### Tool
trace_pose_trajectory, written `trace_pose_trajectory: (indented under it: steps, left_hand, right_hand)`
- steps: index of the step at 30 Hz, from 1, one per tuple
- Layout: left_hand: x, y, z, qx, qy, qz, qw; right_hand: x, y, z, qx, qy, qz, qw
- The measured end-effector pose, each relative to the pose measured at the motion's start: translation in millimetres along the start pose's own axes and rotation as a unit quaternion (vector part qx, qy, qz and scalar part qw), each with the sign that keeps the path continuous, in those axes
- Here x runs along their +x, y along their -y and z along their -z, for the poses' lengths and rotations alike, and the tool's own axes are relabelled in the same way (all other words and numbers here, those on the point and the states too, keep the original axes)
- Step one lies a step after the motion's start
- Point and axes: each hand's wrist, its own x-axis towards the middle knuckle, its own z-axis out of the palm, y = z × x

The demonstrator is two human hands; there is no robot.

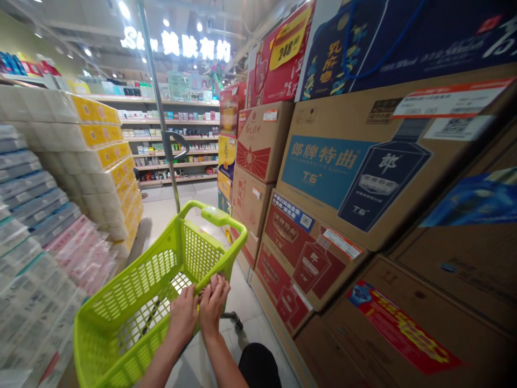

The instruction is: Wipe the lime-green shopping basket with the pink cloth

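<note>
A lime-green plastic shopping cart (238, 234) with a lattice basket stands before me, turned at an angle. Nothing lies in the part of its basket that shows. My left hand (183, 313) has its fingers curled over the near side rim. Close beside it, my right hand (213, 303) wraps round the same rim, nearer the handle end. The two hands almost touch. A tall metal pole (155, 75) with a dark hook-like fitting (175, 145) rises at the cart's far end. One caster wheel (237, 321) shows beneath the cart.
Stacked liquor cartons (319, 156) form a wall close on my right, with gift boxes on top. Packs of tissue rolls (97, 145) and plastic-wrapped packs (36, 215) are piled on the left. Goods shelves (173, 137) stand at the back, past the tiled floor (197, 191).
</note>
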Motion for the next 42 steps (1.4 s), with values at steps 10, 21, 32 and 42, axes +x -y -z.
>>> trace_pose_trajectory:
  steps: [10,21,32,42]
  left_hand:
    - [1.6,-13.6,-17.9,0.024,-0.048,0.006,0.999]
    - [4.7,-13.9,-10.0,-0.077,-0.023,0.026,0.996]
    - [5.0,0.6,2.6,-0.207,-0.032,0.022,0.977]
    - [-5.7,-16.8,10.8,-0.155,-0.018,0.058,0.986]
  right_hand:
    - [13.9,-3.0,16.9,0.063,0.024,0.010,0.998]
    - [14.9,-27.0,21.3,0.032,0.067,0.011,0.997]
    - [-37.3,10.2,24.8,0.022,0.187,0.200,0.962]
    - [6.2,4.5,41.5,0.056,0.064,0.034,0.996]
